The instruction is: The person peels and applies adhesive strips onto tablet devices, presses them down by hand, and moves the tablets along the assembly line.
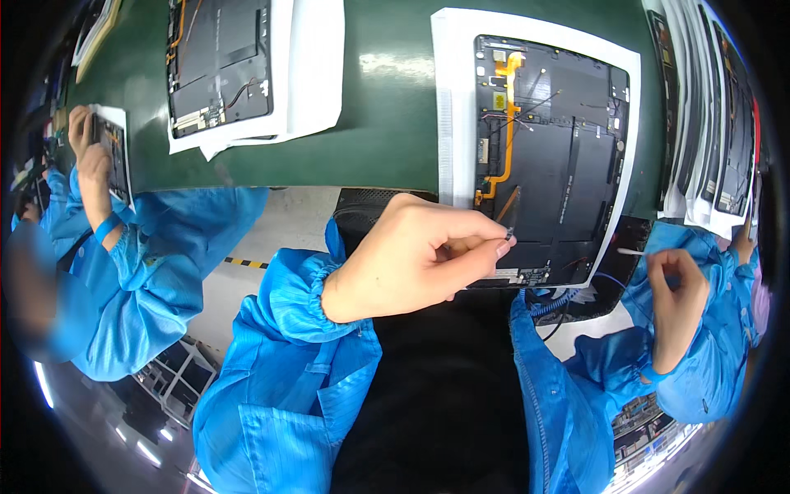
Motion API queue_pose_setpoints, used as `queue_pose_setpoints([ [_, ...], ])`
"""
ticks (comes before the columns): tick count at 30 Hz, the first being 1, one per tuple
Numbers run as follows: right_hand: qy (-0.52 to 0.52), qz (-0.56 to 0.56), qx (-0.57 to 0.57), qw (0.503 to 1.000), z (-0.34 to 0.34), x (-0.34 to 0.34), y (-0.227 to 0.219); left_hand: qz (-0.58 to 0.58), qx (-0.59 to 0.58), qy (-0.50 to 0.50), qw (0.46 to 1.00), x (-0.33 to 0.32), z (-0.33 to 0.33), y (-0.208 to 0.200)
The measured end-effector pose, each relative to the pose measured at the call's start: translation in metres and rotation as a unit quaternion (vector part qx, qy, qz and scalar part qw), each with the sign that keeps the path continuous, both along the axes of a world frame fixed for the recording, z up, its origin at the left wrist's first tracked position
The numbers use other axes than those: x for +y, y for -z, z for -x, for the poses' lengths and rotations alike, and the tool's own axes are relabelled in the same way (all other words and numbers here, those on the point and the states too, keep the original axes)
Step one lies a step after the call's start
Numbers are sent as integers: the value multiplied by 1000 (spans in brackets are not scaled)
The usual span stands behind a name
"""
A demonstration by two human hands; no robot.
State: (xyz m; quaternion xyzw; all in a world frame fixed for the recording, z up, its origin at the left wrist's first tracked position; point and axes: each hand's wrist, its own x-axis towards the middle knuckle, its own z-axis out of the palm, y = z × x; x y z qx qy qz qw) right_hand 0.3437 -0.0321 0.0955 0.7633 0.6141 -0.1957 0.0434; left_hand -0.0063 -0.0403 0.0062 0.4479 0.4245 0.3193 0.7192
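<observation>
A black tablet back housing with an orange flex cable along its left side lies on a white sheet in front of me. Over its lower left part, the thumb and fingertips of my left hand pinch a small dark piece. A thin brownish strip shows just above these fingertips; whether it joins the piece, I cannot tell. Off the housing's lower right corner, my right hand is closed on a thin white swab, its tip pointing left toward the housing.
Another housing rests on white sheets at the upper left of the green table. Housings with white sheets stand stacked at the right. Co-workers in blue smocks sit on both sides; the left one's hands work on a device. A blue coiled cord hangs below.
</observation>
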Motion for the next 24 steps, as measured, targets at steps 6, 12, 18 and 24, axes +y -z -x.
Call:
queue_pose_setpoints([
  [6, -123, -158, 130, 971, 31, 2, 17, -40, 44, 39, 997, 17, -2, -11],
  [12, -338, -235, 296, 862, 121, 29, 56, -72, 55, 64, 994, 27, -15, -10],
  [18, -312, -239, 318, 863, 116, 40, 57, -480, 216, 33, 850, 43, -8, 5],
  [24, -231, -255, 291, 893, 110, 68, 71, -541, 339, 105, 762, 47, -4, 24],
])
